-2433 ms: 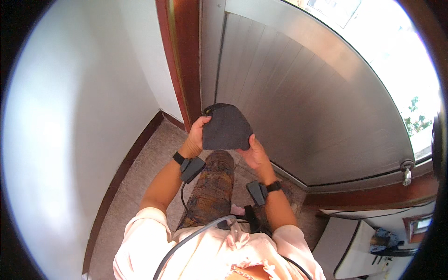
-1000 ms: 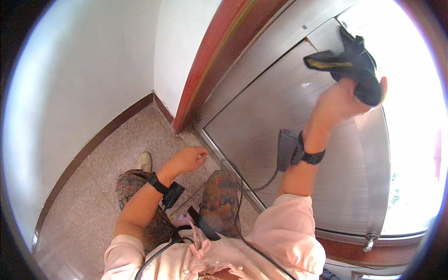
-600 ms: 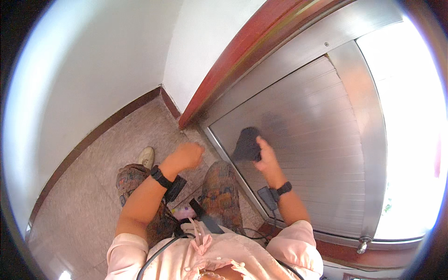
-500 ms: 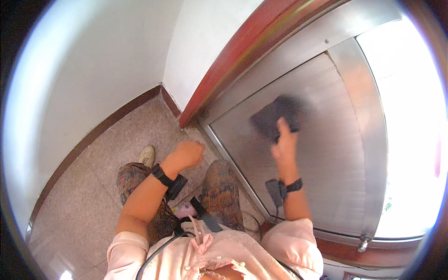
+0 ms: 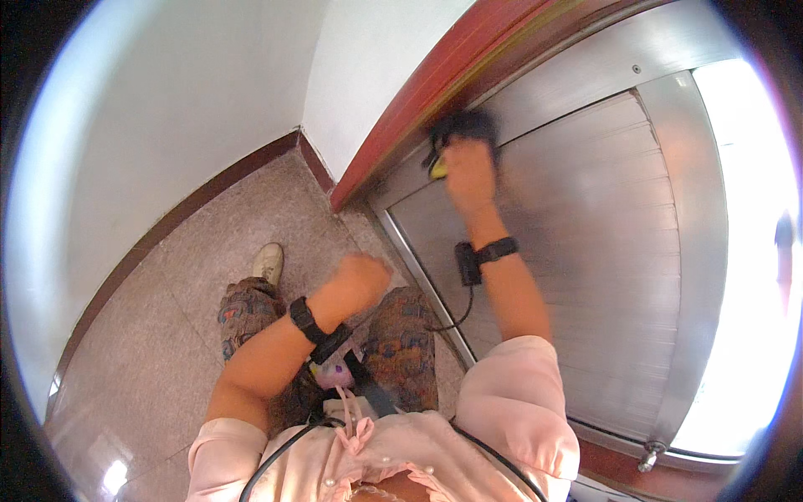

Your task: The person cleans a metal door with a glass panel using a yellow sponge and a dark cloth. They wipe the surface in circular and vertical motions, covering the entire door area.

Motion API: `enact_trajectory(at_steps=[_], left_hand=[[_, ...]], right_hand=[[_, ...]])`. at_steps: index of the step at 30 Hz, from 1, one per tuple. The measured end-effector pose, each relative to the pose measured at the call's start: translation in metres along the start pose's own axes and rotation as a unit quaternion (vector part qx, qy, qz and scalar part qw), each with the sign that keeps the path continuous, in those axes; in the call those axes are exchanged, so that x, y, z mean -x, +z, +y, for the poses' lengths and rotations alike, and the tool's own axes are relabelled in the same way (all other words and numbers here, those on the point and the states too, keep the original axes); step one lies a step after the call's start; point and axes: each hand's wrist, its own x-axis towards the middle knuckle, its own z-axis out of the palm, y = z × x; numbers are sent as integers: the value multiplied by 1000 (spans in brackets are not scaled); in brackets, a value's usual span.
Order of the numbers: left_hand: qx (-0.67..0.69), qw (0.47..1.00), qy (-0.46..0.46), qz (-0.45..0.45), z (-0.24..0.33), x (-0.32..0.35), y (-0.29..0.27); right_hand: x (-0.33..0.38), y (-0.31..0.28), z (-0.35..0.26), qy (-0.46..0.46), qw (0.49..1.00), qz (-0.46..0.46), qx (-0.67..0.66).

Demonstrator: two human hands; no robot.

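My right hand (image 5: 470,173) is closed on a dark cloth (image 5: 475,125) and presses it to the metal door (image 5: 577,209), at the frame on its hinge-like left side beside the red jamb. A small yellow patch shows under the hand; what it is, I cannot make out. The hand and cloth are smeared by motion. My left hand (image 5: 360,283) is curled into a loose fist in front of my body, above my knee, touching nothing. No object shows in it. Each wrist wears a black strap with a small dark box.
A red door frame (image 5: 401,109) runs along the door. White walls (image 5: 192,100) with a brown skirting (image 5: 167,222) stand to the left, over a speckled tile floor (image 5: 167,318). A metal knob (image 5: 651,456) sticks out at the door's lower right. Bright light fills the opening beyond.
My right hand has carried the dark cloth up and left across the door, from the ribbed panel to its frame. My left hand has shifted slightly right.
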Motion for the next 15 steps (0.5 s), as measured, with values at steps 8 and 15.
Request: enact_trajectory(at_steps=[8, 15], left_hand=[[23, 1000, -15, -8, 5, -1, -10], [2, 1000, 14, 26, 4, -9, -7]], right_hand=[[53, 148, -44, 14, 974, -227, -8], [-4, -68, 2, 0, 997, 41, 62]])
